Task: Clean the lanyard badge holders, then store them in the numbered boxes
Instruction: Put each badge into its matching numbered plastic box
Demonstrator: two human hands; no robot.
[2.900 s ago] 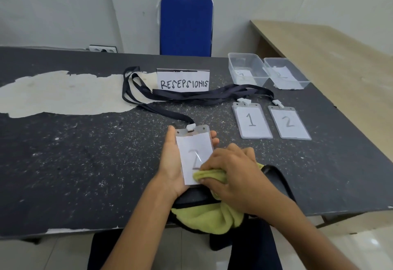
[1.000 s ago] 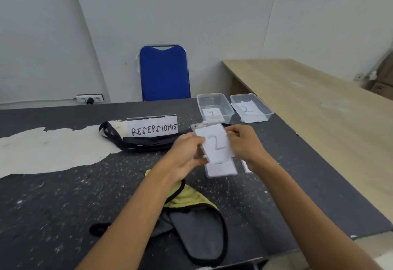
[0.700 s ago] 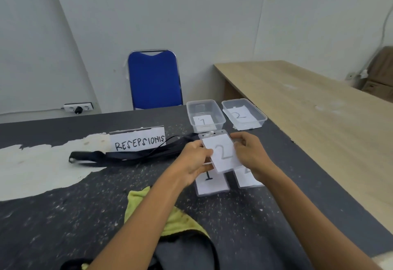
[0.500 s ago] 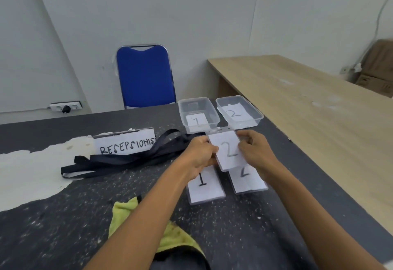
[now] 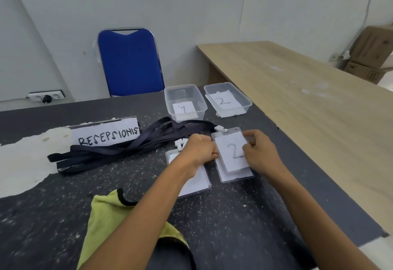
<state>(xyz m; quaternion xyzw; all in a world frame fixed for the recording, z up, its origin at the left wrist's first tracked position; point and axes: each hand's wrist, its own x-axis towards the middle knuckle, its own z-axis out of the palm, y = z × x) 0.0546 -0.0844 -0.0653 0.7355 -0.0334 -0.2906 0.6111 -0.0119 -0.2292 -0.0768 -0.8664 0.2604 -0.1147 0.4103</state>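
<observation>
A clear badge holder marked 2 is pinched at both side edges by my left hand and my right hand. It lies over a second badge holder on the dark table. A third badge holder lies partly under my left wrist. Dark lanyard straps trail left from the badges. Two clear plastic boxes stand beyond: box 1 and box 2, each with a numbered paper inside.
A yellow-green cloth lies near the front edge under my left forearm. A paper sign reading RESEPSIONIS stands at left. A blue chair is behind the table. A wooden table adjoins at right.
The cloth has been left on the table and both hands carried the badge marked 2 forward. It has come down onto the other badge marked 2.
</observation>
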